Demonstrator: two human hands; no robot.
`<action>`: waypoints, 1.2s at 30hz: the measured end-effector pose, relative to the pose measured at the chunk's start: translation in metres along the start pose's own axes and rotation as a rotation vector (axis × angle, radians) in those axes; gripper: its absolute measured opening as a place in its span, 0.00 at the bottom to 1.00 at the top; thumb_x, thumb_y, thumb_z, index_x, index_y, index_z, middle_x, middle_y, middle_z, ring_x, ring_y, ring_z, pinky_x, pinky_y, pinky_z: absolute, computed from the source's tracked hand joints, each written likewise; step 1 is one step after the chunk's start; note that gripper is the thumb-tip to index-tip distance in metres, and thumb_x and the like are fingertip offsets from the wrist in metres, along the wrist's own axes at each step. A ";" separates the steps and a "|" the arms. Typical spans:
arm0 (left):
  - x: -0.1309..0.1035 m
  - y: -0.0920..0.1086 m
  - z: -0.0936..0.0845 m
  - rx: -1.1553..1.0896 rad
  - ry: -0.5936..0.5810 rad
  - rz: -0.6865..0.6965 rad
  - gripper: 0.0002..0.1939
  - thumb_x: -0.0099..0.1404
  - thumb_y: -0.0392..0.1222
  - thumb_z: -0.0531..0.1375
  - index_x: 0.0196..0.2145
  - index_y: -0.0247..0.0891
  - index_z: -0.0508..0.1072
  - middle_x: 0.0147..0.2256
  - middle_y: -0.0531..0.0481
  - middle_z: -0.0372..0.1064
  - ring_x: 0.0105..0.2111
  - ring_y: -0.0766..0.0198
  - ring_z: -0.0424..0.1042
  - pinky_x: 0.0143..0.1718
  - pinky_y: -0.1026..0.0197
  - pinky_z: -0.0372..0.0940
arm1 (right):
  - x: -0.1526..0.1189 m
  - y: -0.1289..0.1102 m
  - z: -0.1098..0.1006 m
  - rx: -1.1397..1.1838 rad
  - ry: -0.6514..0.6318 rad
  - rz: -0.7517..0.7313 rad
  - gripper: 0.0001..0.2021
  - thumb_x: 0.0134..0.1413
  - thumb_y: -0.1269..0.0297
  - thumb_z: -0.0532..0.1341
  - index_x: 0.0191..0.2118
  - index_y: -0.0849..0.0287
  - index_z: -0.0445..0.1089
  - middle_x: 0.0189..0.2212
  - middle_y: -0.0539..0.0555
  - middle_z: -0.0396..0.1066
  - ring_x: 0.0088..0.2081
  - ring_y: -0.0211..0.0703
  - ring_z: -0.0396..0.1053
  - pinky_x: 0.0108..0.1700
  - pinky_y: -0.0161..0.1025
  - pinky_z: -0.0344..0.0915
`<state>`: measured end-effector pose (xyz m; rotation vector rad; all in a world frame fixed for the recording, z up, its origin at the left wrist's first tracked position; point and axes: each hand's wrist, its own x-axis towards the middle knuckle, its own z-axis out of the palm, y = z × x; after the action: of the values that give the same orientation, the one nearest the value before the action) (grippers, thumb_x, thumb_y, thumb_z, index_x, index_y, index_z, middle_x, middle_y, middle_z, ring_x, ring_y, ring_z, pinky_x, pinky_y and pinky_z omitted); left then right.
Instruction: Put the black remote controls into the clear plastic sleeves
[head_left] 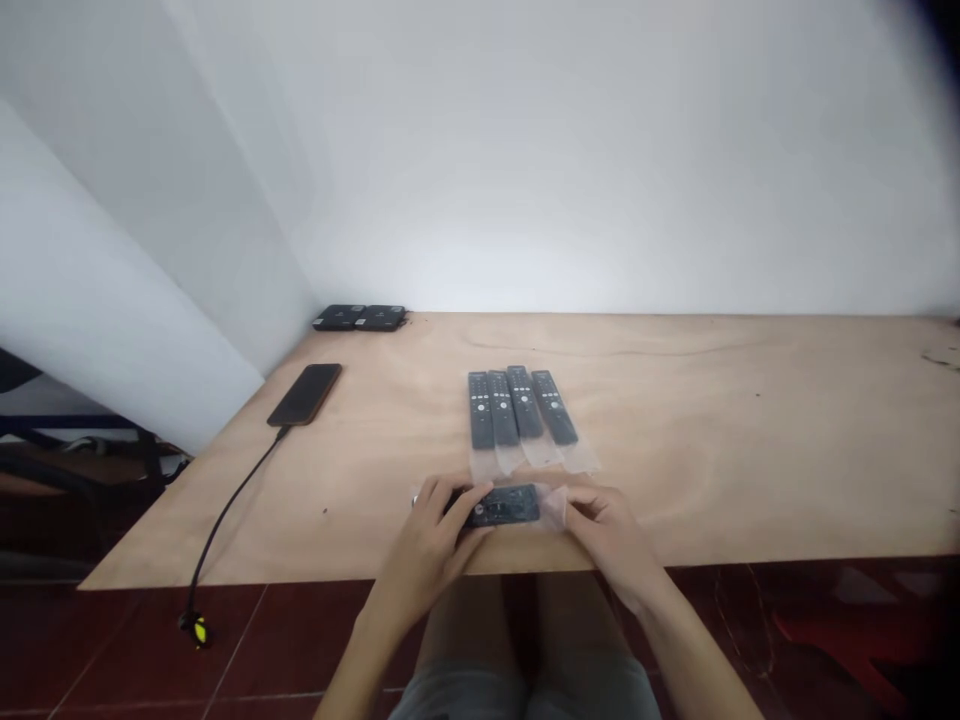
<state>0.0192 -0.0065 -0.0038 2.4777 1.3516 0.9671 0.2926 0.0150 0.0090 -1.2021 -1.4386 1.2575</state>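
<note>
A dark remote control in a clear plastic sleeve lies sideways near the table's front edge. My left hand grips its left part, fingers over the top and thumb along the near side. With fingertips pinched together, my right hand holds the loose right end of the sleeve. Just beyond my hands, several dark remotes in clear sleeves lie side by side, their buttons facing up and the loose sleeve ends toward me.
A phone with a black cable lies at the left, the cable hanging over the front edge. Two black boxes sit at the back left of the wooden table, near the white wall.
</note>
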 end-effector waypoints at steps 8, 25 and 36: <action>0.001 0.002 -0.001 0.000 0.016 0.045 0.26 0.77 0.38 0.63 0.69 0.46 0.67 0.56 0.40 0.70 0.56 0.48 0.71 0.57 0.46 0.73 | 0.004 -0.006 0.012 0.023 -0.051 -0.027 0.12 0.59 0.50 0.74 0.39 0.51 0.87 0.49 0.57 0.85 0.55 0.60 0.80 0.60 0.55 0.75; -0.007 -0.049 -0.040 0.004 -0.167 -0.155 0.23 0.78 0.45 0.64 0.68 0.53 0.70 0.59 0.45 0.70 0.60 0.49 0.68 0.62 0.42 0.72 | -0.019 0.016 -0.078 0.103 0.222 0.122 0.27 0.56 0.41 0.75 0.51 0.57 0.82 0.43 0.59 0.84 0.37 0.49 0.76 0.39 0.43 0.75; -0.004 -0.015 -0.031 0.181 0.156 -0.264 0.11 0.79 0.45 0.59 0.55 0.46 0.75 0.49 0.43 0.74 0.50 0.48 0.74 0.53 0.45 0.72 | -0.020 0.024 -0.111 -0.115 0.138 0.018 0.26 0.63 0.41 0.69 0.58 0.52 0.81 0.54 0.60 0.82 0.51 0.59 0.79 0.53 0.51 0.76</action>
<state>-0.0115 -0.0060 0.0126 2.3011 1.8362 1.0338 0.4080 0.0147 -0.0013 -1.3543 -1.4177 1.0934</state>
